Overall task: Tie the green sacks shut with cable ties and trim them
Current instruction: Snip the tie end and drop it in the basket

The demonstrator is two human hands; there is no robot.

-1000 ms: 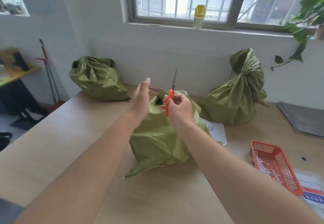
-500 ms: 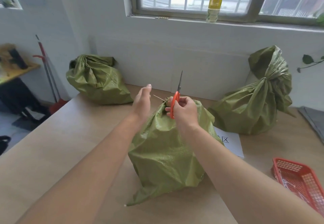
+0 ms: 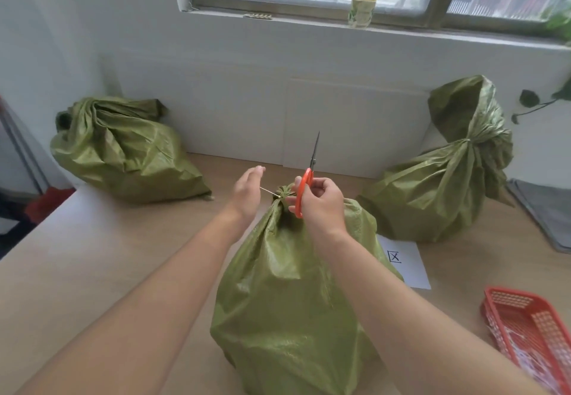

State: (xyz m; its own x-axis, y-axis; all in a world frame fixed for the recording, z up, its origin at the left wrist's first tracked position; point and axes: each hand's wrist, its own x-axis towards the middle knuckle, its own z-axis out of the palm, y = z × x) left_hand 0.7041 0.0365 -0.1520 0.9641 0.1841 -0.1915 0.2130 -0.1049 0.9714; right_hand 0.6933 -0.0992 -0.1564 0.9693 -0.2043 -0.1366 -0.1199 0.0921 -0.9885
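My right hand (image 3: 321,201) is clenched round the orange-handled steel scissors (image 3: 304,186), blades pointing up, right beside the gathered neck of the green woven plastic sack (image 3: 293,302) standing on the light wooden table (image 3: 92,255). A thin pale cable tie (image 3: 269,192) runs from that neck to my left hand (image 3: 247,192); I cannot tell its grip.

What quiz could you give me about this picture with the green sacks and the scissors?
1. Counting the middle green woven plastic sack, how many such sacks sit on the light wooden table?
2. True or false: the right hand holds the orange-handled metal scissors with the blades pointing up.
3. The left hand holds: A the scissors, B the thin pale cable tie tail, C a yellow bottle.
Key: 1 three, with the left sack and the right sack. 2 true. 3 B.
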